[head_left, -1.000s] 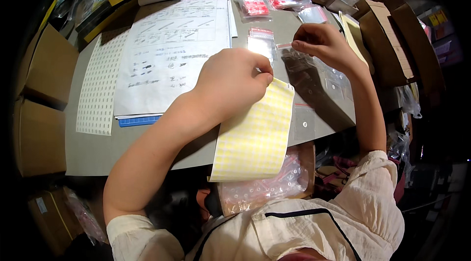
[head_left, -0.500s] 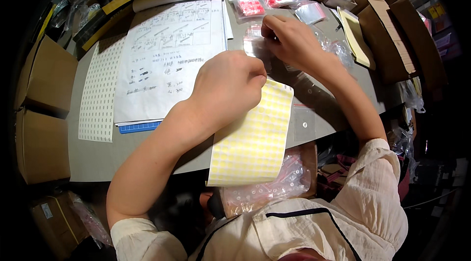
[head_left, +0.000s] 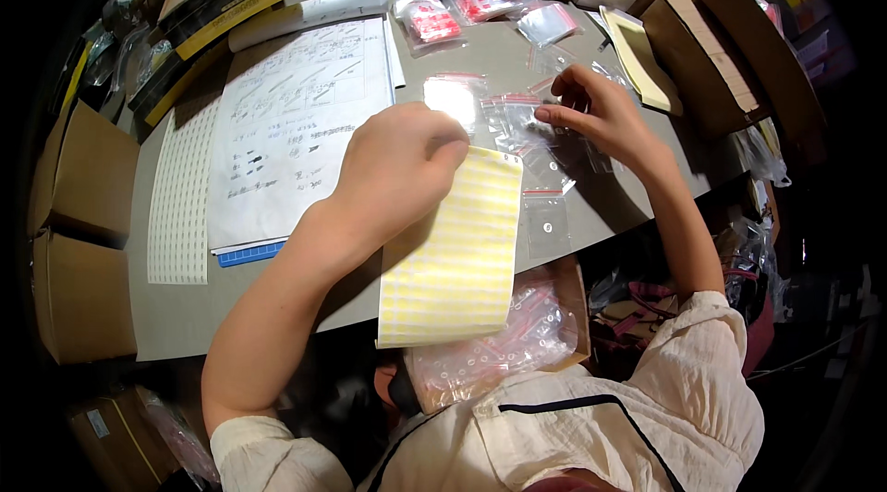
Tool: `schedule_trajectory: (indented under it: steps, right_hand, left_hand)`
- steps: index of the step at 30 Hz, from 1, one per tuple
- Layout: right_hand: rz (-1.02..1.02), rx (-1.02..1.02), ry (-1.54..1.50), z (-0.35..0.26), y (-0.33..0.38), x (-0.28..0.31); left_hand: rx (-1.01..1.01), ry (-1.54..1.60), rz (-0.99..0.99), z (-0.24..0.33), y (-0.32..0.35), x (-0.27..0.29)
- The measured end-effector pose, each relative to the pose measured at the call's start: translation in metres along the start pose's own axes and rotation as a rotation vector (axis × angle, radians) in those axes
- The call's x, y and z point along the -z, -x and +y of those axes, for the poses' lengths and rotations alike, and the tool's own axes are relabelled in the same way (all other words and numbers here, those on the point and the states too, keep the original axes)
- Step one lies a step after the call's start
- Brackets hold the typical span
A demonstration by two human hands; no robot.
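In my left hand (head_left: 402, 164), which is closed, I grip the upper edge of a sheet of yellow round stickers (head_left: 453, 261) on white backing. The sheet hangs down past the table's near edge. My right hand (head_left: 601, 113) is over several small clear zip bags (head_left: 522, 118), its thumb and index finger apart with nothing visible between them. The thumb tip is at the bags, though I cannot tell if it touches them. Beside the sheet lies a flat zip bag (head_left: 548, 224) with a small white round sticker on it. Another zip bag (head_left: 453, 95) shines brightly beyond my left hand.
Handwritten papers (head_left: 296, 141) and a white sticker sheet (head_left: 183, 187) lie to the left. Bag packs with red print (head_left: 430, 19) are at the back. Cardboard boxes (head_left: 88, 298) flank the table (head_left: 240, 307). Below its near edge, a carton holds many stickered bags (head_left: 480, 363).
My right hand has moved right and opened its fingers, uncovering the zip bags. My left hand stays on the sticker sheet. The whole view has shifted slightly.
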State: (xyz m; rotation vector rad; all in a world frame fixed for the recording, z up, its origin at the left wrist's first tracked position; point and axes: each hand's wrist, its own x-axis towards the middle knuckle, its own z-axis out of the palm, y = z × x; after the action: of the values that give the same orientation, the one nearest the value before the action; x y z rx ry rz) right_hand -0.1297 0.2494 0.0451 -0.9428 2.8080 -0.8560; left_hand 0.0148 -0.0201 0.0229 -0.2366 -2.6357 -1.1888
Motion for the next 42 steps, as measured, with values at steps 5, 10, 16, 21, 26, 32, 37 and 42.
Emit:
schedule_trajectory:
  steps: [5, 10, 16, 21, 26, 32, 37, 42]
  right_hand:
    - [0.063, 0.372, 0.107, -0.026, 0.035, -0.010]
    - [0.016, 0.463, 0.332, -0.041, 0.052, -0.031]
    - [0.007, 0.489, 0.262, -0.060, 0.069, -0.044]
    - [-0.094, 0.519, 0.186, -0.069, 0.087, -0.038]
    - [-0.100, 0.435, -0.123, -0.067, 0.088, -0.022]
    - [-0.107, 0.168, -0.432, -0.075, 0.088, -0.021]
    - [-0.001, 0.231, -0.346, -0.069, 0.081, -0.032]
    - [0.165, 0.453, 0.036, -0.072, 0.078, -0.041]
  left_hand:
    - [-0.030, -0.006, -0.001, 0.000, 0.001, 0.001]
    - [-0.055, 0.020, -0.026, 0.002, 0.002, 0.000]
    - [0.092, 0.024, -0.272, 0.010, -0.003, 0.022]
    - [0.241, 0.186, -0.455, 0.013, -0.010, 0.041]
    - [0.176, 0.250, -0.381, 0.006, -0.007, 0.041]
    - [0.010, 0.232, -0.292, 0.013, -0.005, 0.030]
    - [-0.127, 0.175, -0.244, 0.017, 0.001, 0.019]
    - [-0.100, 0.060, -0.226, 0.020, 0.005, 0.013]
